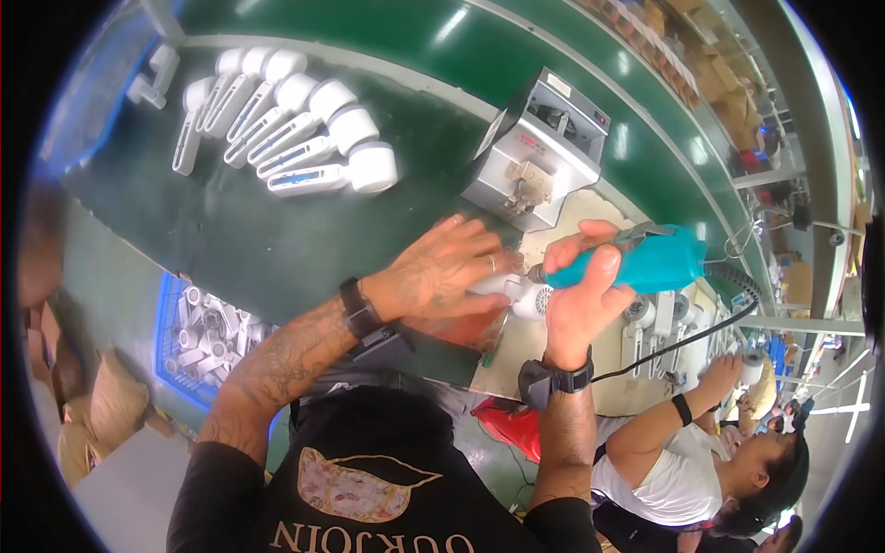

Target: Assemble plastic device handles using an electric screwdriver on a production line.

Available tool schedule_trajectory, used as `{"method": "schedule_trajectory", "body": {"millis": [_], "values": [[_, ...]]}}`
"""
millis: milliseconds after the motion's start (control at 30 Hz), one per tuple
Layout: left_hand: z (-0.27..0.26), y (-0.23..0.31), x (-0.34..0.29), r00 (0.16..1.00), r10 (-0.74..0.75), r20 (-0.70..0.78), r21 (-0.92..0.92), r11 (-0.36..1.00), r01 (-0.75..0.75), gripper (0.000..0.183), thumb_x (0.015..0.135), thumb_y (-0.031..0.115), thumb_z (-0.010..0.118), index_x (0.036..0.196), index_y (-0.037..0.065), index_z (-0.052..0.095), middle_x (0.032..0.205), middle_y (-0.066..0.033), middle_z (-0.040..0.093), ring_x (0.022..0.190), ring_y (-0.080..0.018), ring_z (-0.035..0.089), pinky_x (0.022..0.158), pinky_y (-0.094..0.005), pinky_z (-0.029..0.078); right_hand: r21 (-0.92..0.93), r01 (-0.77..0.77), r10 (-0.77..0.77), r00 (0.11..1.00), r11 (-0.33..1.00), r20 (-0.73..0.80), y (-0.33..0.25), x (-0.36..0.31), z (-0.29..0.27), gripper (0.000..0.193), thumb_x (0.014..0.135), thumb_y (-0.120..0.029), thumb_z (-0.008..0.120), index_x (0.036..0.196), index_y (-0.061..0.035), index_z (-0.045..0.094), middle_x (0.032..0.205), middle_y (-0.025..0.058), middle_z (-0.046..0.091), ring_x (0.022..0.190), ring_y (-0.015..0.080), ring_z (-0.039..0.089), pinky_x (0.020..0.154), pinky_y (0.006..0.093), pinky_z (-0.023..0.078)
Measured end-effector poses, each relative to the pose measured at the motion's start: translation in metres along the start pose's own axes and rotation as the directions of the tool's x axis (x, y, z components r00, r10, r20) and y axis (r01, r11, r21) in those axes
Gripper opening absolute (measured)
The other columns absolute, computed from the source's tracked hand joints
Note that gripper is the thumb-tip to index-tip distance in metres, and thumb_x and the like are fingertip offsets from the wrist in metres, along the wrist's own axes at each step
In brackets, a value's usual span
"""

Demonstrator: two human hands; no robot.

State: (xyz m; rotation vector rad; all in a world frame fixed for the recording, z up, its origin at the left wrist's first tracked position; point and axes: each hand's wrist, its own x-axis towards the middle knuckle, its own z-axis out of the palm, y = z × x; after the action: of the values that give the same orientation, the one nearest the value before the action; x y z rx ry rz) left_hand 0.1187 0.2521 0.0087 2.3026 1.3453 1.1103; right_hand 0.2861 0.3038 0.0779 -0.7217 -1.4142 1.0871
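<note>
My left hand (447, 267) presses over the handle of a white hair-dryer-shaped appliance (530, 301) with a round grille at its end, holding it at the bench. The fingers hide part of its body. My right hand (583, 293) is wrapped around a teal electric screwdriver (650, 260) lying almost level. Its tip points left at the appliance; whether the bit touches a screw is too small to tell. Beneath my left hand lies a reddish, clear-looking plastic piece (456, 327).
Several white appliances (318, 175) stand in a row at the far left. A grey metal machine (539, 157) stands behind my hands. A blue basket (166, 346) holds more white parts. A black cord (682, 341) trails from the screwdriver. At right, a co-worker (673, 452) sits near more appliances (636, 346).
</note>
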Motion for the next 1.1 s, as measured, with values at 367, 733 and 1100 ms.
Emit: {"method": "schedule_trajectory", "body": {"millis": [367,733,1100], "values": [[0.002,0.002,-0.001,1.000,-0.014,0.015,0.040,0.999,0.013,0.033,0.082,0.041,0.077,0.102,0.016,0.070,0.101,-0.0027,0.059,0.098,-0.0232,0.054,0.089,-0.0394,0.041,-0.034,-0.040,0.040,0.999,0.999,0.012,0.007,-0.007,-0.013,0.049,0.102,-0.044,0.057,0.113,0.0037,0.052,0.074,0.0090,0.056,0.064,0.0195,0.056,0.059,0.0327,0.047],[0.001,0.004,0.001,0.995,-0.019,0.101,0.116,0.993,0.007,0.042,0.090,0.044,0.067,0.107,0.006,0.062,0.108,-0.0101,0.057,0.103,-0.0292,0.052,0.095,-0.0460,0.042,0.012,0.004,-0.004,1.000,1.000,0.027,0.023,-0.013,-0.007,0.041,0.101,-0.040,0.060,0.098,-0.0003,0.050,0.069,0.0083,0.053,0.059,0.0184,0.054,0.057,0.0330,0.047],[-0.002,0.002,-0.001,0.995,-0.047,0.091,0.044,0.998,0.044,0.044,0.087,0.044,0.069,0.104,0.004,0.064,0.110,-0.0114,0.057,0.105,-0.0306,0.053,0.097,-0.0477,0.042,-0.114,0.012,-0.008,0.999,0.993,0.033,0.005,0.016,0.007,0.038,0.104,-0.035,0.054,0.108,0.0031,0.056,0.071,0.0070,0.056,0.063,0.0172,0.057,0.058,0.0308,0.047]]}}
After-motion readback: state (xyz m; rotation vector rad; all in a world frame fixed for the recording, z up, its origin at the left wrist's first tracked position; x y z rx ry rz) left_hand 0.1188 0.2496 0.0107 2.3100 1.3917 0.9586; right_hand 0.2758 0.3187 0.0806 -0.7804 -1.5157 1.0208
